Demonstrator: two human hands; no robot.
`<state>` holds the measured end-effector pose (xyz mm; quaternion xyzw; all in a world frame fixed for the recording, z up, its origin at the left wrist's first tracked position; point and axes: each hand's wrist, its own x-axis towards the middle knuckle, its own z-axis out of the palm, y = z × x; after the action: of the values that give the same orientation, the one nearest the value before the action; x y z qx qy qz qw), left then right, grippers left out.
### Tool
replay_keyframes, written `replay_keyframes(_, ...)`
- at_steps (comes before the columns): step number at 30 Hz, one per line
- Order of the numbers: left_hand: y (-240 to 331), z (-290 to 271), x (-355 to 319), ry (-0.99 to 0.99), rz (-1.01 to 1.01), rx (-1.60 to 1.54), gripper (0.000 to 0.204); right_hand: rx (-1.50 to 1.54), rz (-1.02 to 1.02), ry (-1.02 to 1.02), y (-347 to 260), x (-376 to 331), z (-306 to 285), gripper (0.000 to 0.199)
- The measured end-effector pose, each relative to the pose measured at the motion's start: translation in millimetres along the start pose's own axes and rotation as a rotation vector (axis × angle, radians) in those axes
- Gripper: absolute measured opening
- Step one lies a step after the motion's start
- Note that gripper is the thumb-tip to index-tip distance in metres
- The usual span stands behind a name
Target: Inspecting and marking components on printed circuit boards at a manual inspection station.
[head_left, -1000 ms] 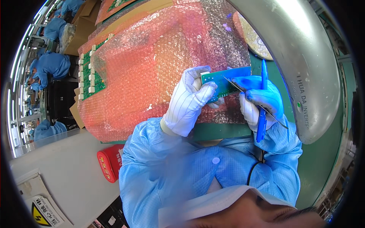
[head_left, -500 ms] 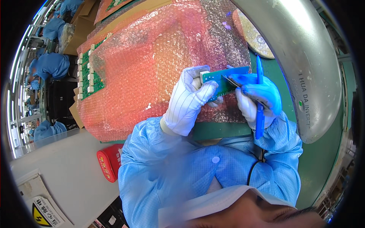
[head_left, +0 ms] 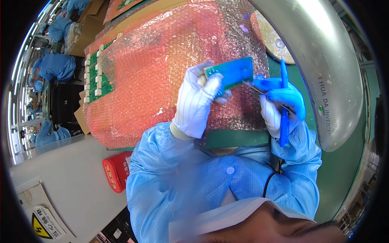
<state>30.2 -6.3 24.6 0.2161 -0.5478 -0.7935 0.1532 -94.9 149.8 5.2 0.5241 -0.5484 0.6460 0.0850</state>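
My left hand (head_left: pixel 197 101), in a white glove, holds a small green circuit board (head_left: pixel 231 72) up over the bench. My right hand (head_left: pixel 280 106), in a white glove with blue fingertips, grips a blue-handled tool (head_left: pixel 283 101) upright. A thin metal tip from that hand reaches the board's right lower edge. Both sleeves are light blue. Under the hands lies a large sheet of pink bubble wrap (head_left: pixel 162 69).
More green circuit boards (head_left: pixel 97 77) show at the wrap's left edge. A curved grey metal housing (head_left: pixel 324 73) stands to the right on the green mat (head_left: pixel 344 178). A red container (head_left: pixel 114 174) sits at the lower left. Other people in blue coats work at the far left (head_left: pixel 56 65).
Both hands have shifted slightly with the board. The grip on the board and the tool is the same.
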Motion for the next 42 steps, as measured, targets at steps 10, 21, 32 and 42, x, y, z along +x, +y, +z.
replay_keyframes(10, 19, -22, 8, 0.076, 0.219, -0.172, 0.051, -0.665, 0.054, -0.625, 18, 13, 2, 0.025)
replay_keyframes(21, 7, -22, 5, 0.02, 0.318, -0.035, 0.045, -0.004, 0.379, 0.141, -11, 1, -2, 0.034)
replay_keyframes(32, -11, -5, 6, 0.076, 0.705, 0.595, 0.033, -0.064, -0.009, -0.239, -20, 6, -6, 0.018)
replay_keyframes(42, -7, -6, 2, -0.019, 0.686, 0.686, 0.04, 0.036, -0.019, -0.273, -14, 14, -11, 0.014)
